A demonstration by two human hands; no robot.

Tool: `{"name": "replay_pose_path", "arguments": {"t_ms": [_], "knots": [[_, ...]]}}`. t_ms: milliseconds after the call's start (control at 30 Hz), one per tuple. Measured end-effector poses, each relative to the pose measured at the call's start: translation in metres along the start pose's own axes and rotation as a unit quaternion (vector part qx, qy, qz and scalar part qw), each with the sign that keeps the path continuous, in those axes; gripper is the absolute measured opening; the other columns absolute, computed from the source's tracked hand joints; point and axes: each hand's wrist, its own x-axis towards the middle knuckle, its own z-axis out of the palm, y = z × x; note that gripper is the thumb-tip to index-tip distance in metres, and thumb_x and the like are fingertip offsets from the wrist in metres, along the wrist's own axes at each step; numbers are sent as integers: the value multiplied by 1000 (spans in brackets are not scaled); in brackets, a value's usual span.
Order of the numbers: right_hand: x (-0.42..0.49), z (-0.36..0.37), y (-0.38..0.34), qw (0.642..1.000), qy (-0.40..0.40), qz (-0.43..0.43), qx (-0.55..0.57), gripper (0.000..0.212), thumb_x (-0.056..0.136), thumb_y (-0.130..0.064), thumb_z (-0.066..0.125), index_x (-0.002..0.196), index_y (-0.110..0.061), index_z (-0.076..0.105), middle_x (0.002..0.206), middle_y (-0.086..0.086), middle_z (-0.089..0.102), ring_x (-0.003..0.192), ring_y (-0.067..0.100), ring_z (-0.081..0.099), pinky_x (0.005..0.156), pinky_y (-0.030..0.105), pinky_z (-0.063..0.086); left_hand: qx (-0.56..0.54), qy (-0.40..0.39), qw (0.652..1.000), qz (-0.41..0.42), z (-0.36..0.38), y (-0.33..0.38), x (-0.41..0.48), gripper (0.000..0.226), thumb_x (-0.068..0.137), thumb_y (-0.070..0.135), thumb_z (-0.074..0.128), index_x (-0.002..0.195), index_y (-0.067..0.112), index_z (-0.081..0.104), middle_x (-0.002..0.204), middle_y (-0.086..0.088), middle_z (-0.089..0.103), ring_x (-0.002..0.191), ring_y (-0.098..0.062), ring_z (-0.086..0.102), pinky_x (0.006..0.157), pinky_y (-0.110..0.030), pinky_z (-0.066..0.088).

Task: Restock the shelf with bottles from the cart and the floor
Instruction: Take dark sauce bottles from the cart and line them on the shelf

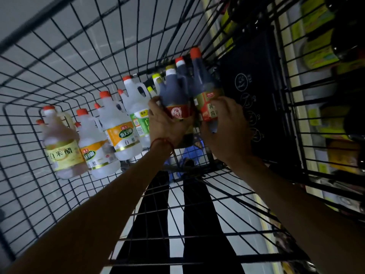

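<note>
Pale grey floor, seen through the black wire-mesh shopping cart (59,62) that fills the frame.

My left hand (166,123), centre of frame and with a red string (162,142) round the wrist, grips the lower body of a dark brown plastic bottle with a red label (175,91). Just right of it, my right hand (225,123) curls round a second dark brown bottle with an orange cap and a red-and-green label (203,84). The two bottles touch and stand in the cart's far corner.

Left of centre, a row of clear plastic handled jugs with orange caps (122,131) stands in the cart. The leftmost is a yellowish jug with a gold label (63,147).

Right of centre is a black panel with white round icons (256,86). At the right edge is the store shelf (316,46), whose blurred goods appear to be yellow-green packages.
</note>
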Motion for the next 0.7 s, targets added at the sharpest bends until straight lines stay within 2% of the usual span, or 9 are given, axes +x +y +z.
{"name": "replay_pose_path", "arguments": {"t_ms": [100,200,333,433,567,700], "knots": [[5,10,-1,999,-21,46,19,79,88,-31,75,154,-13,35,157,10,37,137,28,41,102,43,50,15,19,1000,-7,-18,-8,-4,101,62,35,93,141,20,32,132,-6,58,108,-19,64,86,-27,58],[9,18,-9,996,-10,85,24,93,88,-33,76,161,-9,23,160,15,31,140,31,35,102,36,39,46,57,997,-35,-37,-15,-8,103,62,38,93,143,21,32,135,-9,58,111,-24,64,92,-38,58],[14,28,-14,992,22,117,-29,96,86,-39,75,160,-5,24,156,19,34,135,34,37,103,41,40,93,93,989,-67,-49,-22,-11,114,60,45,94,150,21,29,139,-10,53,120,-30,59,98,-47,54],[15,34,-12,992,26,109,-49,99,81,-34,81,159,-4,27,153,21,35,133,35,38,104,42,41,124,92,984,-84,-48,-23,-11,122,62,51,92,157,19,23,143,-11,48,127,-32,54,99,-50,52],[20,38,-11,992,24,108,-66,105,73,-26,88,156,-2,28,147,22,37,129,37,37,99,40,42,135,78,981,-116,-41,-22,-9,105,62,57,91,143,13,41,132,-9,50,120,-30,54,93,-45,53],[24,40,-11,993,21,115,-14,109,65,-25,92,153,-3,32,145,22,38,128,34,37,91,30,33,125,41,983,-131,-37,-20,-2,98,62,57,90,136,12,43,127,-9,51,112,-28,58,93,-45,56]]}}
